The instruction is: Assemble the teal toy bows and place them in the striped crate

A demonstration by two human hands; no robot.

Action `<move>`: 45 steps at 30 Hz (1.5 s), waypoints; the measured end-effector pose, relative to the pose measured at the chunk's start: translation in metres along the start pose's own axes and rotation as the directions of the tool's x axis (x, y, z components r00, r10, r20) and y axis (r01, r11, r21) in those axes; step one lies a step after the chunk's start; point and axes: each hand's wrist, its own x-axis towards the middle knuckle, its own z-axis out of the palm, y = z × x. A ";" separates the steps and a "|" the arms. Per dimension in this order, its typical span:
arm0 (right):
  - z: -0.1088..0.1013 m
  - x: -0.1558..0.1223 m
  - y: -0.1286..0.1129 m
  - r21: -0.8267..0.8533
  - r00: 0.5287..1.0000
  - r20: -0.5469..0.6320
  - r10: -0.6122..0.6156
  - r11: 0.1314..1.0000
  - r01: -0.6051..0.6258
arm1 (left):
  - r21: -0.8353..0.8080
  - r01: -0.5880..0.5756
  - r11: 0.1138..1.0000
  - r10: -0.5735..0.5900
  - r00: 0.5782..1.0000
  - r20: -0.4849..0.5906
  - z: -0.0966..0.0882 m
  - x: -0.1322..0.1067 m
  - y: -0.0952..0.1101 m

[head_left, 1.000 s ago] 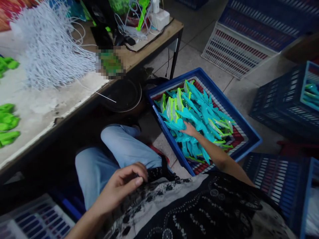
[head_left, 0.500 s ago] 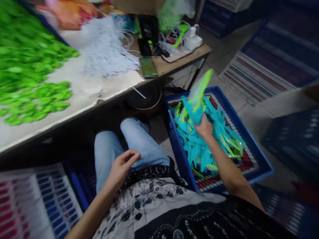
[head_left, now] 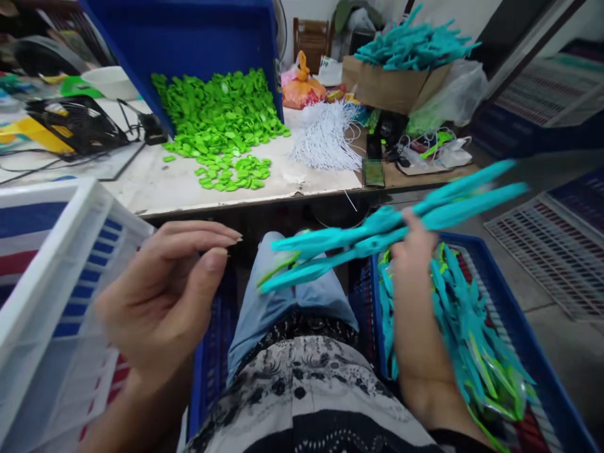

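Note:
My right hand point(head_left: 415, 296) is closed around a bunch of long turquoise plastic toys point(head_left: 391, 229) with green tips, held level above my lap; they are smeared by motion. Below it, a blue crate point(head_left: 533, 352) on the floor at my right holds several more of the same toys point(head_left: 467, 327). My left hand point(head_left: 165, 289) is raised at the left, holding nothing, fingers stretched and close together with the thumb near the fingertips. It hovers beside a white slatted crate point(head_left: 51, 277).
A worktable point(head_left: 155, 185) ahead carries a heap of green plastic pieces point(head_left: 221, 126), a bundle of white strings point(head_left: 325, 135), a black fan point(head_left: 75, 123) and a cardboard box of turquoise toys point(head_left: 401, 69). A blue crate point(head_left: 189, 38) stands behind the green heap. Slatted crates point(head_left: 542, 226) lie at the right.
My right hand has lifted a bunch of turquoise toys out of the blue crate and brought it over my lap. My left hand has risen from my waist. The view has tilted up.

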 end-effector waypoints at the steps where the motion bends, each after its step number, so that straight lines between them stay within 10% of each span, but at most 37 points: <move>1: 0.030 -0.037 0.008 0.029 0.989 -0.062 0.131 0.991 -0.129 | 0.045 -0.005 0.999 0.003 0.999 0.040 -0.008 -0.001 -0.001; 2: 0.057 -0.073 0.014 0.057 0.964 -0.085 0.250 0.968 -0.246 | 0.089 -0.006 0.996 -0.005 0.993 0.122 -0.012 -0.003 -0.006; 4: 0.098 -0.132 0.023 0.177 0.732 -0.039 0.681 0.725 -0.665 | 0.151 0.017 0.988 -0.065 0.946 0.317 -0.007 -0.010 -0.033; 6: 0.124 -0.168 0.025 0.124 0.607 0.073 0.792 0.596 -0.793 | 0.216 0.063 0.974 -0.158 0.874 0.459 0.014 -0.021 -0.077; 9: 0.134 -0.187 0.022 0.081 0.595 0.137 0.792 0.590 -0.803 | 0.419 0.088 0.904 -0.349 0.718 0.602 0.057 -0.045 -0.152; 11: 0.125 -0.190 0.019 0.133 0.554 0.142 0.820 0.539 -0.832 | 0.591 0.088 0.802 -0.526 0.573 0.629 0.079 -0.061 -0.192; 14: 0.093 -0.198 0.014 0.187 0.362 0.224 0.905 0.325 -0.927 | 0.710 0.019 0.704 -0.642 0.444 0.624 0.090 -0.074 -0.225; 18: 0.033 -0.209 0.008 -0.115 0.009 0.434 0.901 0.065 -0.991 | 0.710 -0.104 0.696 -0.637 0.367 0.678 0.082 -0.071 -0.236; 20: 0.008 -0.198 0.007 -0.429 -0.132 0.549 0.825 0.143 -0.892 | 0.703 -0.214 0.679 -0.603 0.384 0.699 0.081 -0.068 -0.237; 22: -0.006 -0.169 0.010 -0.590 -0.052 0.646 0.762 0.454 -0.668 | 0.696 -0.283 0.660 -0.563 0.426 0.708 0.082 -0.067 -0.240; 24: -0.004 -0.124 0.020 -0.543 0.273 0.722 0.636 0.765 -0.346 | 0.693 -0.308 0.652 -0.528 0.472 0.706 0.083 -0.066 -0.244; 26: 0.012 -0.073 0.036 -0.495 0.612 0.680 0.404 0.868 -0.022 | 0.687 -0.324 0.650 -0.499 0.500 0.708 0.083 -0.065 -0.248; 28: 0.035 -0.029 0.053 -0.542 0.746 0.616 0.255 0.824 0.166 | 0.682 -0.329 0.653 -0.482 0.515 0.709 0.083 -0.066 -0.252; 32: 0.083 0.014 0.072 -0.577 0.743 0.638 0.203 0.764 0.287 | 0.709 -0.311 0.633 -0.479 0.562 0.674 0.081 -0.072 -0.249; 38: 0.195 0.007 0.055 -0.347 0.523 0.850 0.066 0.817 0.461 | 0.737 -0.249 0.629 -0.481 0.619 0.620 0.087 -0.084 -0.240; 45: 0.347 0.000 0.040 -0.231 0.378 0.926 -0.001 0.788 0.570 | 0.717 -0.196 0.669 -0.468 0.638 0.612 0.083 -0.088 -0.248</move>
